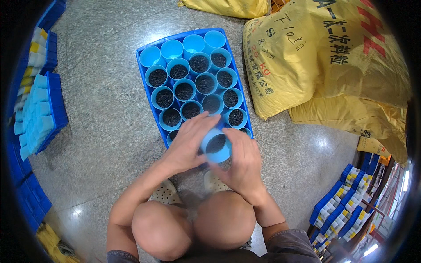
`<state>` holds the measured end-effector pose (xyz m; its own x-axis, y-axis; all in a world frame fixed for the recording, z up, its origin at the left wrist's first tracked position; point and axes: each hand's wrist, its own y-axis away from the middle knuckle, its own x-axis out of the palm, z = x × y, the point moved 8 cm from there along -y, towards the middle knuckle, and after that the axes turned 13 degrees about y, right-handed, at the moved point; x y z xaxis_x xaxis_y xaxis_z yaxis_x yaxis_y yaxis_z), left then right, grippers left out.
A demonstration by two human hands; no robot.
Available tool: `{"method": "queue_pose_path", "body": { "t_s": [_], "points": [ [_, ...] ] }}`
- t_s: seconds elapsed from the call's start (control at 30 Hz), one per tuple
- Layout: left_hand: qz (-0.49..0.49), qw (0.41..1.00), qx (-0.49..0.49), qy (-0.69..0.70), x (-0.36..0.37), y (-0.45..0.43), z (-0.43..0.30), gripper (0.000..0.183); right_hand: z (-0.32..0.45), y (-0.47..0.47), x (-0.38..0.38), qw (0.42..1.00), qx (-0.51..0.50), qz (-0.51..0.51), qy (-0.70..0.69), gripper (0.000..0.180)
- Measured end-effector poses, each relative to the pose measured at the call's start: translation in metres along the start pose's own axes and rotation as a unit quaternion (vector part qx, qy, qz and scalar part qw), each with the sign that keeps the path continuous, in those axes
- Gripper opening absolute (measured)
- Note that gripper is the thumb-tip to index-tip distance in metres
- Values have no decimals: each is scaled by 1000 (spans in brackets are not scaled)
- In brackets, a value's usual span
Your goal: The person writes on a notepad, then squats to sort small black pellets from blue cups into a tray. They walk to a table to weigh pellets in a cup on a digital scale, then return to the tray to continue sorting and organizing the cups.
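Observation:
Between my left hand [186, 144] and my right hand [241, 161] is a light blue plastic cup [221, 156], blurred and tilted above the near end of a blue plastic crate [154, 115]. Dark granules [215, 143] lie inside this cup, and both hands grip its sides. The crate on the floor is filled with rows of similar cups. Black granules partly fill most of them, such as one cup [179, 71] near the middle. Along the far edge, the cups in the back row [171, 49] show no granules. My hands hide part of the crate's near end.
Yellow woven sacks [283, 65] with printing lie right of the crate. At the left, a blue crate [59, 98] holds stacked light blue cups [41, 108]. More blue crates [332, 194] with white and yellow items stand at the lower right. My knees [225, 223] and perforated clogs [166, 192] are below my hands.

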<state>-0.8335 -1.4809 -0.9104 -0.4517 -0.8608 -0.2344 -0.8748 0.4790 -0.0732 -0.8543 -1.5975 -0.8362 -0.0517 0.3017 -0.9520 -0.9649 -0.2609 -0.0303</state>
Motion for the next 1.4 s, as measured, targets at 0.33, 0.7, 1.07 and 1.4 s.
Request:
{"method": "queue_pose_path", "body": {
  "t_s": [0.33, 0.7, 1.07, 1.4],
  "points": [
    [-59, 996, -18, 60, -40, -5, -138, 59, 55, 10, -133, 994, -106, -16, 5, 36],
    [102, 984, 10, 144, 57, 52, -550, 58, 119, 205, -502, 991, 70, -37, -104, 30],
    [515, 844, 25, 146, 389, 142, -800, 67, 76, 574, -728, 797, 499, -287, -183, 43],
    [680, 709, 109, 149, 737, 379, -940, 65, 38, 968, -780, 684, 657, -304, 84, 34]
  ]
}}
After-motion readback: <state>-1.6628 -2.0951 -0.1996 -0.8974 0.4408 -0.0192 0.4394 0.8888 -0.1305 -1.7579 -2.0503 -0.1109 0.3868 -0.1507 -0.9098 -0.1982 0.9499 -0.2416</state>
